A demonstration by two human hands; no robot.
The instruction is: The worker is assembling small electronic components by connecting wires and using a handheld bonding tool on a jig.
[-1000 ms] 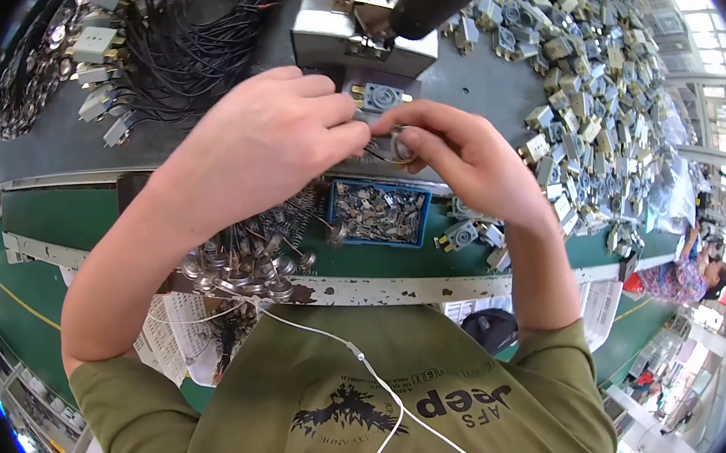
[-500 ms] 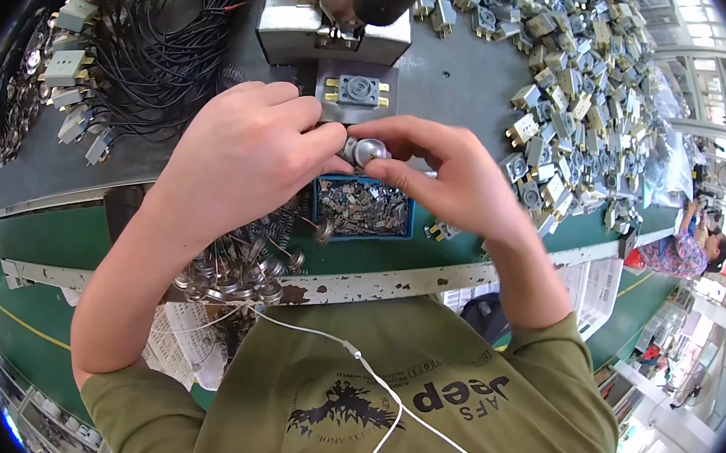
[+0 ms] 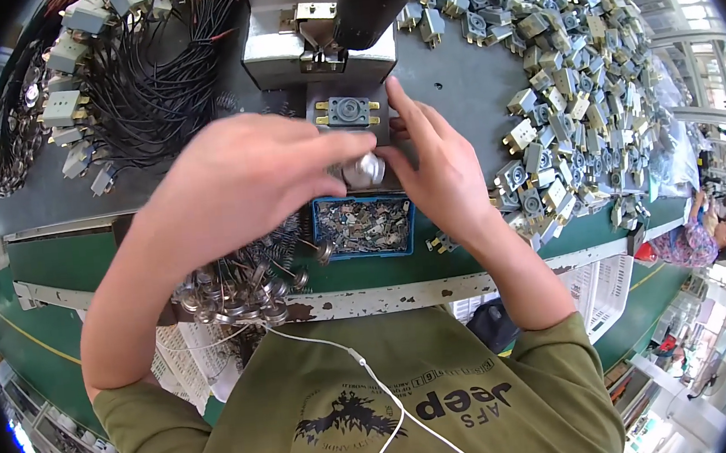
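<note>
A round silver part [image 3: 365, 170] is between the hands, nearer the person than the grey block [image 3: 348, 112], partly covered by the blurred left hand [image 3: 266, 170]. Right hand's [image 3: 443, 166] thumb lies beside it — whether either grip grasps it, I cannot tell.

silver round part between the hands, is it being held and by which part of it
That cannot be told: the silver round part shows between the left hand and the right hand, but whether either grips its edge is unclear.
</note>
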